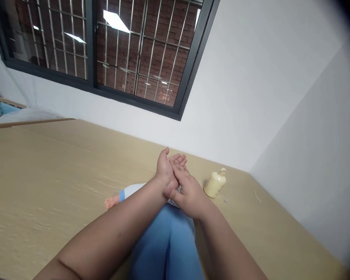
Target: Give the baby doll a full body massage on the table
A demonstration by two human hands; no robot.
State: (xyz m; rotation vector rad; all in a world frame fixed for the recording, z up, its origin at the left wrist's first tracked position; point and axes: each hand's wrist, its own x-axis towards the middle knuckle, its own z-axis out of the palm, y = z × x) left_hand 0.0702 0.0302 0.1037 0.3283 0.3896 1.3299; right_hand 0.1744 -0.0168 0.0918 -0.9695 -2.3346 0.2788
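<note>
My left hand [165, 168] is turned palm up with its thumb raised and fingers stretched out. Across its palm lies my right hand [191, 191], palm down, its fingers extended and touching the left palm. No object shows between the two. Beneath my hands and forearms a doll [167, 239] in light blue trousers lies on the tan surface. Its small hand and blue-cuffed white sleeve [131, 190] stick out to the left; my arms hide its head and most of its upper body. A pale yellow pump bottle [215, 183] stands upright just right of my right hand.
The tan tabletop [61, 167] meets a white wall [236, 97] at the back and another on the right. A dark-framed window [93, 46] with metal bars is above. A thin pale strip [258, 196] and a small bit [225, 200] lie near the bottle. Blue cloth [0, 109] shows far left.
</note>
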